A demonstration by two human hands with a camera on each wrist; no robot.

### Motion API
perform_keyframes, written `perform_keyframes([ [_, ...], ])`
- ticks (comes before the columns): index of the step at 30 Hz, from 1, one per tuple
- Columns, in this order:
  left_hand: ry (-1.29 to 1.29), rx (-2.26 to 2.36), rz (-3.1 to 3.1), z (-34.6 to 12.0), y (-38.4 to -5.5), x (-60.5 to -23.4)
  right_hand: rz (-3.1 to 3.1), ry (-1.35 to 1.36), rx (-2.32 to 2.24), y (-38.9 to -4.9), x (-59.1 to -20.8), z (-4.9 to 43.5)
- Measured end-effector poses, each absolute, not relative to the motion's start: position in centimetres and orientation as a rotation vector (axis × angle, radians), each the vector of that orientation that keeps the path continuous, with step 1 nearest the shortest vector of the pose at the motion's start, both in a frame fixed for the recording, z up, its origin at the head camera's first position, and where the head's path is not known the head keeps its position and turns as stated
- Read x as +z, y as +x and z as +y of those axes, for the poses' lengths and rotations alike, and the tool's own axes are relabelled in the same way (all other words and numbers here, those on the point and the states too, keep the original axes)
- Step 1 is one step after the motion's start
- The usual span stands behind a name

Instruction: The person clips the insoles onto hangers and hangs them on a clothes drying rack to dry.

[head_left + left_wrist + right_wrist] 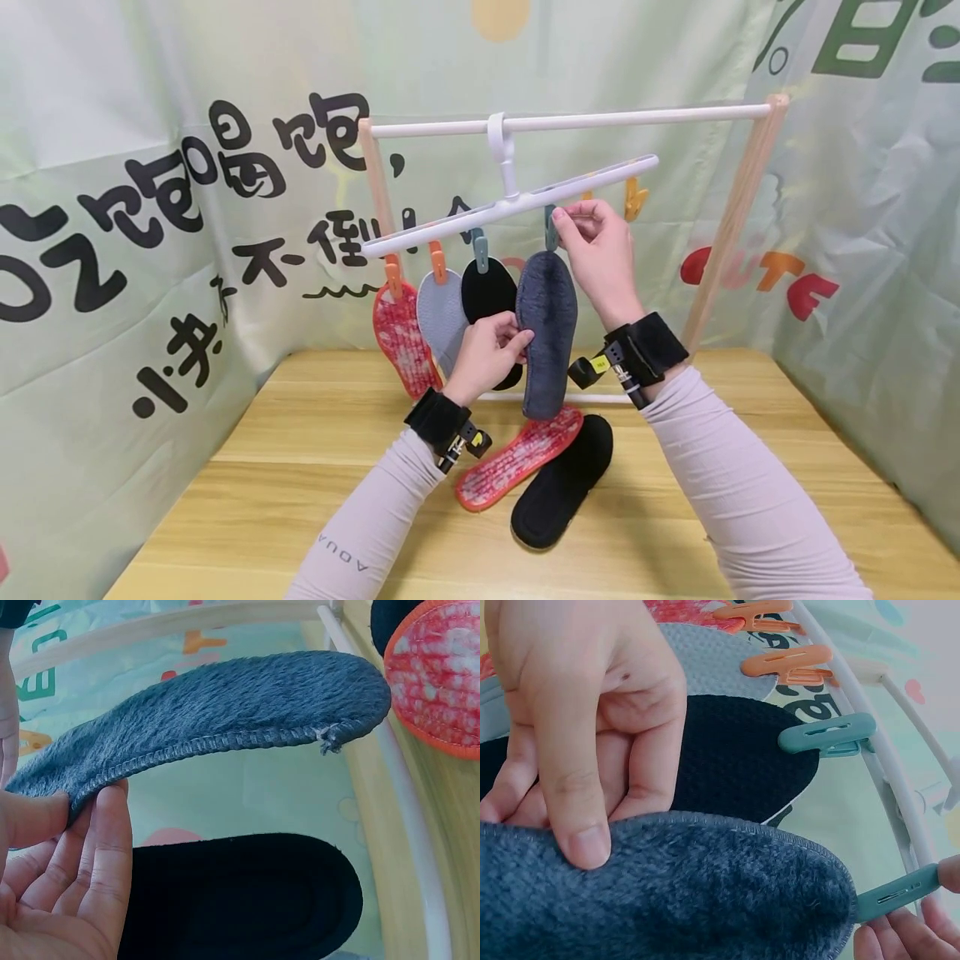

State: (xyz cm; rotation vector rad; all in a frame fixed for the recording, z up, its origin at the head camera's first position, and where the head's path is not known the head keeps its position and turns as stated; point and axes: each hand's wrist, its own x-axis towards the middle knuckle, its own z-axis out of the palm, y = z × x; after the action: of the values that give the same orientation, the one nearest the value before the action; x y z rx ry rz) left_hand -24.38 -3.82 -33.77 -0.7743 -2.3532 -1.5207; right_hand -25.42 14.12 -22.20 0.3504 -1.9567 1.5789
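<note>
My left hand (487, 354) pinches the side edge of a dark grey fuzzy insole (547, 333) between thumb and fingers; it hangs upright under the tilted white hanger (450, 223). With thumb and fingertips, my right hand (603, 250) grips a teal clothespin (896, 894), whose tip is right at the insole's top end in the right wrist view. To the left, a red patterned insole (405, 333), a light grey insole (441, 308) and a black insole (483, 287) hang from orange and teal clothespins. Stitching (225, 742) along the grey insole's edge shows in the left wrist view.
The hanger hooks over the white bar (637, 118) of a rack with wooden posts (738, 217). A yellow clothespin (635, 200) hangs at its raised right end. On the wooden table (300, 483) lie another red insole (517, 467) and a black insole (562, 483), overlapping.
</note>
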Motion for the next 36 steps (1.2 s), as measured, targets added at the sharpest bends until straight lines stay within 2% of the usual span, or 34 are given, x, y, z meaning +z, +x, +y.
perform_keyframes([
  [8, -0.782, -1.510, -2.352, -3.92, -24.22, -33.93, -2.043, 0.335, 1.619, -25.26, -22.27, 14.14],
  [22, -0.760, -1.509, -2.364, -4.23, -24.56, -34.49, -1.983, 0.527, 1.980, -25.55, -22.14, 13.74],
  [36, -0.761, -1.501, -2.366, -4.43, -24.51, -34.41, -1.927, 0.536, 1.948, -26.01, -22.38, 13.50],
])
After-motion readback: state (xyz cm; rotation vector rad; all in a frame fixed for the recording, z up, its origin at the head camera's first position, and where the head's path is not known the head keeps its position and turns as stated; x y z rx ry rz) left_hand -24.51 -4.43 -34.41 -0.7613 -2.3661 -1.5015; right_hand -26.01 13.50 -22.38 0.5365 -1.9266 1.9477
